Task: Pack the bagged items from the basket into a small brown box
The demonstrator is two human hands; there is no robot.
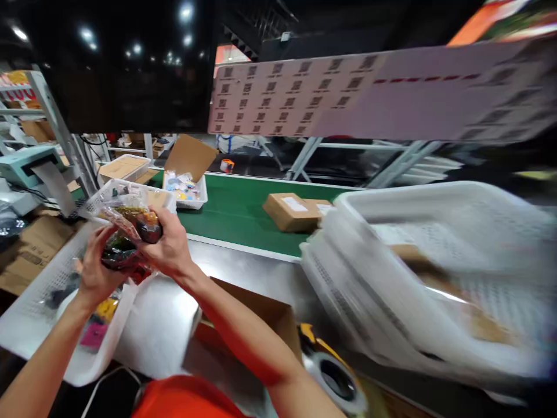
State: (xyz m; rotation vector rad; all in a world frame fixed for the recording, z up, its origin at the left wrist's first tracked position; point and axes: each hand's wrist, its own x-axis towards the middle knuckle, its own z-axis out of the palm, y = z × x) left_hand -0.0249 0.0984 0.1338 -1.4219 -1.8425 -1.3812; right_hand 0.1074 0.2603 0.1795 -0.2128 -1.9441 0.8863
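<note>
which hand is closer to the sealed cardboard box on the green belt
Right. The right hand grips the plastic-wrapped packets on the side facing the cardboard box; the left hand holds the same packets from the far side, over the white basket.

A packing station in a warehouse or order-fulfilment centre. A green conveyor belt (pixel 235 212) runs across the middle of the view, carrying a sealed brown cardboard parcel with a white shipping label (pixel 289 211) just right of centre. At 9 o'clock sits a pale teal label printer (pixel 26 164) with a paper strip coming out. White perforated plastic bins (pixel 439 278) are stacked at 3 o'clock, blurred, and another white plastic basket of small packaged goods (pixel 186 190) rests on the belt at 11 o'clock. A long white sheet printed with rows of square codes (pixel 348 93) hangs at 12 o'clock. Grey metal shelving (pixel 52 116) stands at 10 o'clock, under ceiling spotlights in a dark, high hall.
</note>
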